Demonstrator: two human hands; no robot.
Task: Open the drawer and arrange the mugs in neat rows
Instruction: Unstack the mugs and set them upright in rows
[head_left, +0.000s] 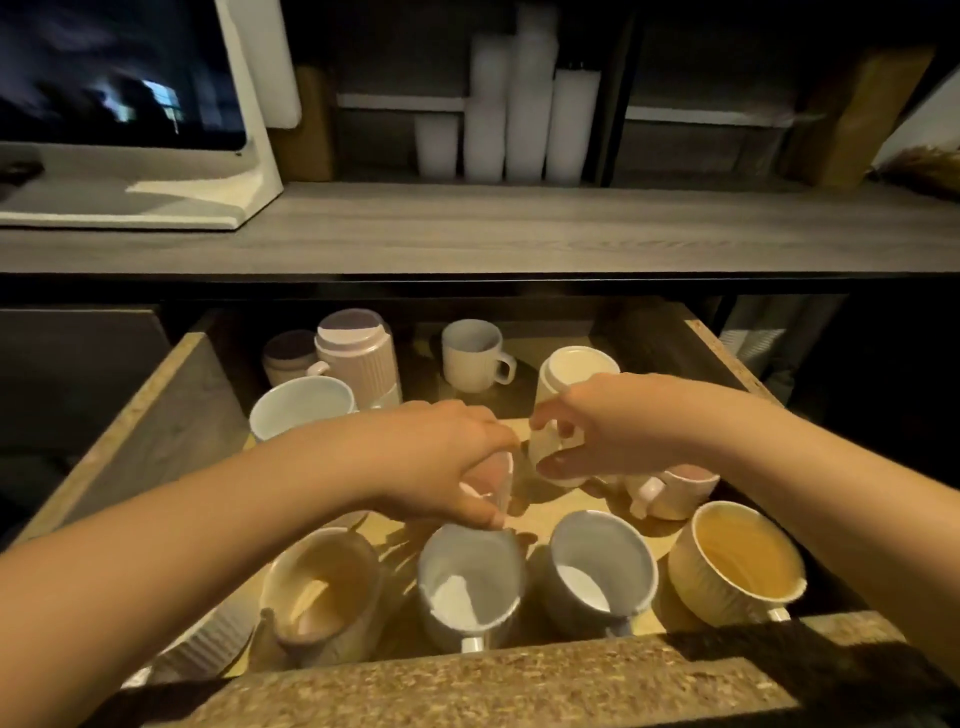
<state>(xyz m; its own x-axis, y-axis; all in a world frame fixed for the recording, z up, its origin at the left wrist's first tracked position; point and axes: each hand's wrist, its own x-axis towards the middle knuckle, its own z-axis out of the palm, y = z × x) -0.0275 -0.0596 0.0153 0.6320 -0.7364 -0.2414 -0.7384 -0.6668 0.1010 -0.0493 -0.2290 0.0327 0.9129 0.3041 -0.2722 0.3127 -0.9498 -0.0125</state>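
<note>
Working inside open drawer (156, 431); left hand (441, 457) curling fingers round pale mug (491, 486) beneath its palm; right hand (613, 426) gripping cream mug (571, 374) just beyond its fingers; best setting both down gently, aligning with front row (602, 566) nearer wrists, avoiding clinks.

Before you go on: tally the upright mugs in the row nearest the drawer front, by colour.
Grey: 2, the centre-left mug and the centre-right mug.
Tan: 2, the far-left mug and the far-right mug.
Total: 4.
The white ribbed object in the front-left corner is mostly hidden, so it is not counted.
</note>
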